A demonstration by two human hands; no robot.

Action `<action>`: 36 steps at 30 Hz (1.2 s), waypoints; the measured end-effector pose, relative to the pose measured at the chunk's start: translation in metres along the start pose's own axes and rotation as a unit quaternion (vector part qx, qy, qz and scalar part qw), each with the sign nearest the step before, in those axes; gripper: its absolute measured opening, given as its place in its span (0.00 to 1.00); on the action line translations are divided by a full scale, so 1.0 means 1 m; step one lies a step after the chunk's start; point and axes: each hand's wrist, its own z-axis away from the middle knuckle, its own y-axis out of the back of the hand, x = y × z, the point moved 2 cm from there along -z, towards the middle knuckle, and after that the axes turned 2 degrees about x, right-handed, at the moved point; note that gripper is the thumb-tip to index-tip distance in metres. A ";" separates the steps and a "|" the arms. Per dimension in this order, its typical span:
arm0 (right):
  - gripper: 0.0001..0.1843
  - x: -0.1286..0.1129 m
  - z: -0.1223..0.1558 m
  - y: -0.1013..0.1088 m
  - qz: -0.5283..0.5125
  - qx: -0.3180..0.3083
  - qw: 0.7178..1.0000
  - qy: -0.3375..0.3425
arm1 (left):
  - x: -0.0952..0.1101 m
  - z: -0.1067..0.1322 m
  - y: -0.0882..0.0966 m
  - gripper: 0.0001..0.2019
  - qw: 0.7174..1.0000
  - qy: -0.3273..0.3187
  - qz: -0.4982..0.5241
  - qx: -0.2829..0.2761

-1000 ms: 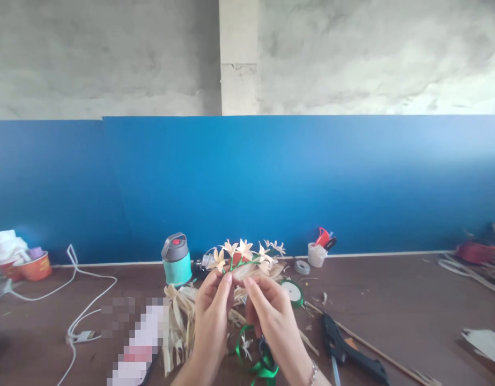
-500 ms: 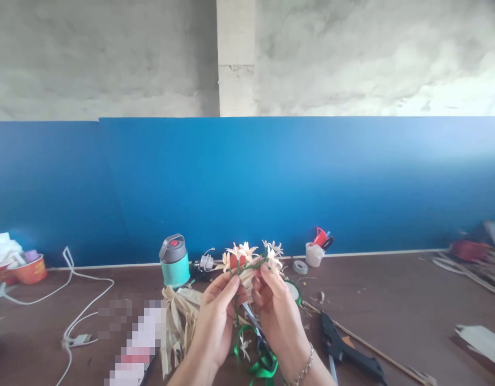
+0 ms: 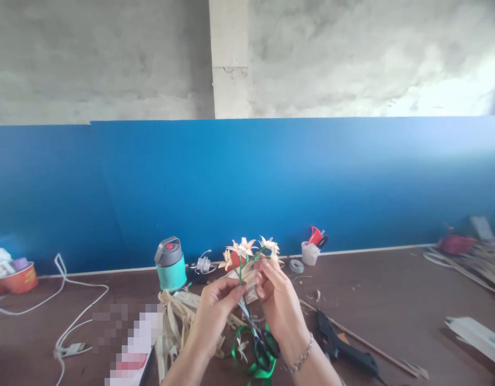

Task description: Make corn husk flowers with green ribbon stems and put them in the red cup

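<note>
A small spray of cream-coloured artificial flowers (image 3: 246, 247) on green-wrapped stems stands upright between my hands. My left hand (image 3: 213, 313) pinches its main green stem low down, thumb against forefinger. At the right-hand branch, just under the blossoms, my right hand (image 3: 282, 303) holds the stem with its fingertips; the other fingers are curled. Below the hands lie black-handled scissors (image 3: 262, 351), blades pointing up-left, over a loop of green ribbon (image 3: 234, 348). A loose pale flower (image 3: 242, 348) rests inside that loop. Dried husk strips (image 3: 167, 327) spread beside my left forearm.
A black glue gun (image 3: 347, 348) and a thin stick (image 3: 363, 339) lie right of my right wrist. Farther back stand a teal flask (image 3: 170, 273), a tape roll (image 3: 296, 266) and a white cup of tools (image 3: 310, 254). A white cable (image 3: 76, 316) winds across the left side.
My left hand has slid lower on the stem, and more of the green stem shows. The spray stands more upright; my right hand stays by the right branch. The view has shifted slightly.
</note>
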 end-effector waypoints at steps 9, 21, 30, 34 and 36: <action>0.07 0.022 -0.004 0.005 0.405 -0.093 0.908 0.060 | 0.005 -0.028 0.032 0.16 0.987 -0.086 0.002 0.134; 0.10 0.005 0.024 -0.005 0.721 -0.231 0.648 0.083 | 0.021 -0.129 0.023 0.11 0.966 -0.206 -0.061 0.146; 0.17 0.008 0.031 -0.004 0.753 -0.281 0.593 0.050 | 0.010 -0.189 0.000 0.16 0.942 -0.252 -0.173 0.136; 0.15 0.013 0.020 0.003 0.761 -0.266 0.590 0.054 | 0.002 -0.199 -0.003 0.15 0.930 -0.262 -0.216 0.140; 0.11 0.015 0.005 0.009 0.765 -0.222 0.601 0.070 | -0.002 -0.201 -0.003 0.15 0.925 -0.266 -0.232 0.143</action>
